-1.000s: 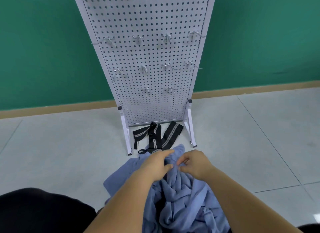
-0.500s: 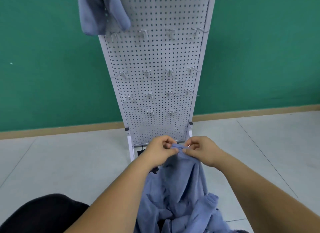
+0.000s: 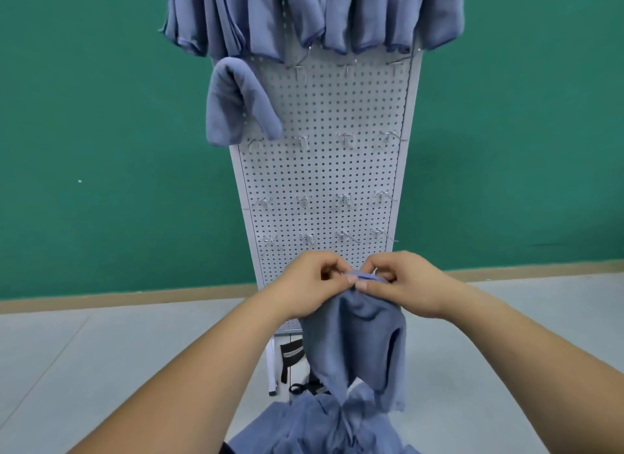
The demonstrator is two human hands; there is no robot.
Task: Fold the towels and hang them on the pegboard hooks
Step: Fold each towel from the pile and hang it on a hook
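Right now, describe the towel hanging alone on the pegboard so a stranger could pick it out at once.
Find the white pegboard standing before the green wall. Below the row of blue towels crowding its top edge, look to its left edge: one folded blue towel is draped there in an upside-down V. It alone hangs in that second row, beside bare metal hooks.

A plain green wall (image 3: 101, 132) meets a pale grey tiled floor (image 3: 84, 352) along a tan baseboard (image 3: 135, 300).
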